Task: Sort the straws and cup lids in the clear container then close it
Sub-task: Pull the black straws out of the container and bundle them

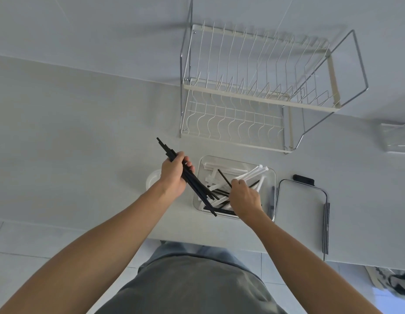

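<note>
My left hand [173, 173] grips a bundle of black straws [188, 177], its lower end slanting over the clear container [270, 177] on the desk [83, 132]. My right hand [244, 197] reaches into that container, fingers curled around white straws [253, 172] among loose black ones. The container's lid [301, 207] lies just right of it, and cup lids [152, 177] sit partly hidden behind my left wrist.

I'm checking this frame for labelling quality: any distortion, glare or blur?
Head view: wide-angle bending curves the counter edge and splays the rack; light is soft and even, with faint shadows; the clear container shows slight reflections; the hands and black straws look sharp.
</note>
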